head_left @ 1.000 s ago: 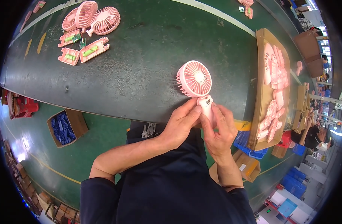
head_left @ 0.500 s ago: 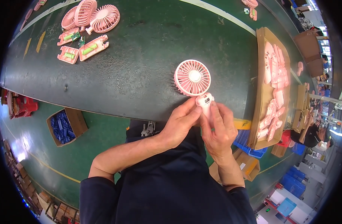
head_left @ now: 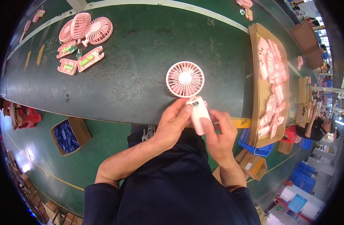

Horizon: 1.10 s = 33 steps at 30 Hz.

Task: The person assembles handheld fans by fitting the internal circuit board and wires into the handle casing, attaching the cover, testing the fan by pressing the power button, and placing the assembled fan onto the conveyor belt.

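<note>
A pink handheld fan [head_left: 185,79] is between my hands at the near edge of the dark green table, its round grille facing up and away from me. My left hand [head_left: 174,122] grips the upper left side of its pale handle, the thumb near a small dark window. On the other side, my right hand [head_left: 221,131] has its thumb on the lower handle, with the fingers partly behind it. A small loop juts from the handle's upper right side.
At the far left lie several pink fan heads [head_left: 99,30] and open handle shells [head_left: 90,59] with green cells. A cardboard box [head_left: 256,88] of pink casing parts stands at the right. Below the table are a box of blue parts [head_left: 65,137] and a blue crate [head_left: 260,149].
The fan has shifted slightly left, and its handle shows more fully. My right fingers have moved off the handle's front, leaving the thumb on its lower part.
</note>
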### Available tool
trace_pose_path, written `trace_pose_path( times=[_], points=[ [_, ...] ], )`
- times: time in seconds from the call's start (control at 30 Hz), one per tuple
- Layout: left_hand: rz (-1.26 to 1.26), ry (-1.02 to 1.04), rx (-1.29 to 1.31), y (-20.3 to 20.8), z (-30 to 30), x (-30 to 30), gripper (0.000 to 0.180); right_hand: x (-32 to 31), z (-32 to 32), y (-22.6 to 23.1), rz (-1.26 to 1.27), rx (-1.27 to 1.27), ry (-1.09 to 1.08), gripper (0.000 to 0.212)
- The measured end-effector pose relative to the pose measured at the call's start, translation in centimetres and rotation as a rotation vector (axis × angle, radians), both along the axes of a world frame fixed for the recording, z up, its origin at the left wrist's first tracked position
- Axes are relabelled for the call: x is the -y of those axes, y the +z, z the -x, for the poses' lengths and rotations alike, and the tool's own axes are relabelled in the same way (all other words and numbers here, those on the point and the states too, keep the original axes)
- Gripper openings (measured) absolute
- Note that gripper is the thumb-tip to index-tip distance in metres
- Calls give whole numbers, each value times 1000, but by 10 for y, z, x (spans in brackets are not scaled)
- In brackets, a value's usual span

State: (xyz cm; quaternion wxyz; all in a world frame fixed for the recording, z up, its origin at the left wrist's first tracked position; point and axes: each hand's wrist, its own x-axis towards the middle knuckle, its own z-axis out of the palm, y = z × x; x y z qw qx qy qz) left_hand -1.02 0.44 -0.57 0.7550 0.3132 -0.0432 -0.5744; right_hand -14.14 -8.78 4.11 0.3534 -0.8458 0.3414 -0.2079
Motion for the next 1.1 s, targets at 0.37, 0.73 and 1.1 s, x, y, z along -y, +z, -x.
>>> trace_pose_path(
  times=[0.37,0.73,1.1],
  points=[
    [-19,-60,306,-9,2,-1,45,-15,4,-23,-567,152,-78,25],
    [97,-87,431,-18,4,-3,46,3,-3,-12,-626,126,-62,33],
    [-48,53,241,17,-74,9,38,186,-99,73,414,-74,122,26]
  ],
)
